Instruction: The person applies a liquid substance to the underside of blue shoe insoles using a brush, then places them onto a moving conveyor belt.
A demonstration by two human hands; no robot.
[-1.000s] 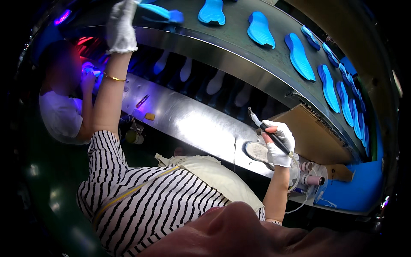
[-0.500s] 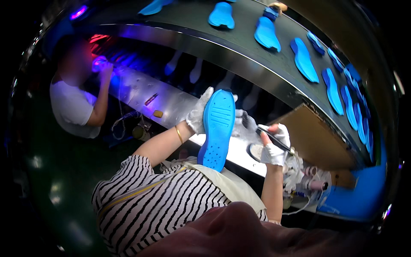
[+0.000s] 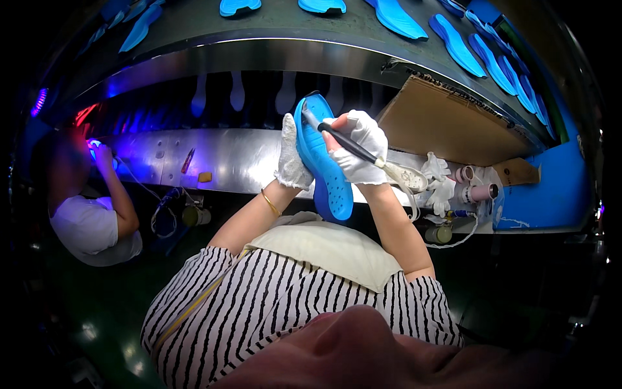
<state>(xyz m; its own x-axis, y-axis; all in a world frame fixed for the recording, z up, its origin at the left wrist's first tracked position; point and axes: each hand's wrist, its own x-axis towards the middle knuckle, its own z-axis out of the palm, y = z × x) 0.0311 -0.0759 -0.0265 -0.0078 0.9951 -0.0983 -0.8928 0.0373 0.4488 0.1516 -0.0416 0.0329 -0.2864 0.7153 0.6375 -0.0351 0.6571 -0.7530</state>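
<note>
My left hand (image 3: 293, 162), in a white glove, grips a bright blue shoe sole (image 3: 332, 185) along its left edge. The sole is tilted, toe end up and away from me, with a row of grooves and small holes on its face. In my right hand (image 3: 366, 142), gloved in white with bare fingertips, is a brush (image 3: 352, 145) with a black handle. Its pale tip touches the upper left rim of the sole near the toe. Part of the sole's upper right side is hidden behind my right hand.
A conveyor belt (image 3: 278, 27) carrying several blue soles runs behind a metal ledge (image 3: 240, 146). To the right stand a cardboard sheet (image 3: 453, 123), white gloves (image 3: 440, 194) and a pink bottle (image 3: 483, 192). Another person (image 3: 91, 214) works at the left.
The brush has moved left from beside the sole onto its toe rim. The sole has turned, its toe now leaning left. My view has swung to the right.
</note>
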